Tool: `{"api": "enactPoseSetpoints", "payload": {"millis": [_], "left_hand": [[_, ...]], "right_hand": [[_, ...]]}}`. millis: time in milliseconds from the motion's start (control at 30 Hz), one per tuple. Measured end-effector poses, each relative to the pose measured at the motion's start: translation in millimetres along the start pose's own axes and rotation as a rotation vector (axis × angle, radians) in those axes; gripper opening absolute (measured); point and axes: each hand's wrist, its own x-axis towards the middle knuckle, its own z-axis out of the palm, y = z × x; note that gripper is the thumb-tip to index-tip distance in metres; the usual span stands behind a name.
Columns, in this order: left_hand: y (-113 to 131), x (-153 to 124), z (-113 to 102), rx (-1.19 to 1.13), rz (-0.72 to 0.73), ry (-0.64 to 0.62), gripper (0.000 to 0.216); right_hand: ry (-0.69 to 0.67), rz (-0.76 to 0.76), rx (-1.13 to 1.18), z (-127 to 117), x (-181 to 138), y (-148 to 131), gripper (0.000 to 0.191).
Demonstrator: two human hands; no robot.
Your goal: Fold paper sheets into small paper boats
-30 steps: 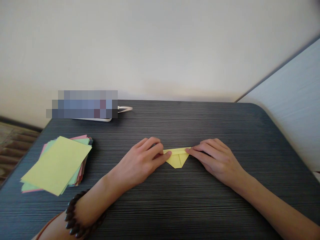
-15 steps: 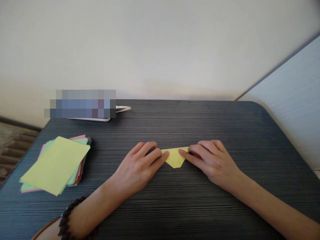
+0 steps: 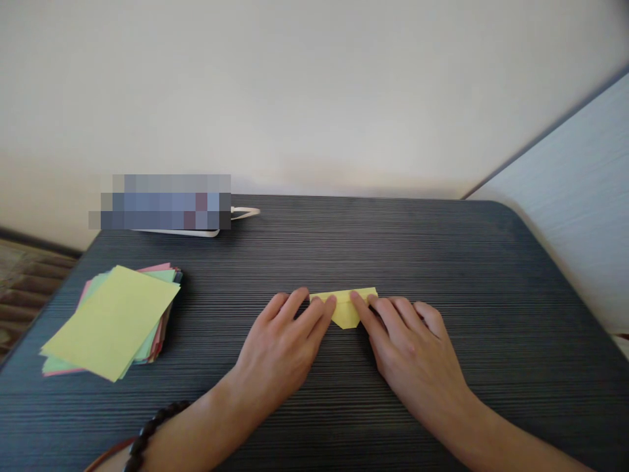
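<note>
A small folded yellow paper (image 3: 344,305) lies flat on the dark striped table (image 3: 442,262), near its middle. My left hand (image 3: 285,344) rests palm down just left of it, fingers stretched out, fingertips pressing the paper's left part. My right hand (image 3: 410,351) lies palm down on the right, its fingertips pressing the paper's right part. Both hands cover the lower sides of the fold; only the top strip and the lower point show.
A fanned stack of coloured paper squares (image 3: 115,321), yellow-green on top, sits at the table's left. A white object with a blurred patch (image 3: 196,229) lies at the back left edge. A pale wall rises behind; a light panel (image 3: 580,196) stands to the right.
Both hands have swung in from the sides to come at the paper from below, fingers now pointing away from me. The right hand moved left and nearer. The paper stayed in place.
</note>
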Motion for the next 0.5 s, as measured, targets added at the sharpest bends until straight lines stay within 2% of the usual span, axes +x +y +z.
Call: {"api": "enactPoseSetpoints", "payload": {"millis": [167,500], "left_hand": [[0.7,1.9,-1.4,0.003,-0.015,-0.03,0.04],[3.0,-4.2,2.4,0.024,-0.075,0.085,0.035]], "right_hand": [[-0.011,-0.012,0.001,1.1,0.4,-0.3,0.048],[0.04,-0.001,0.023,6.2,-3.1,4.9,0.04]]}}
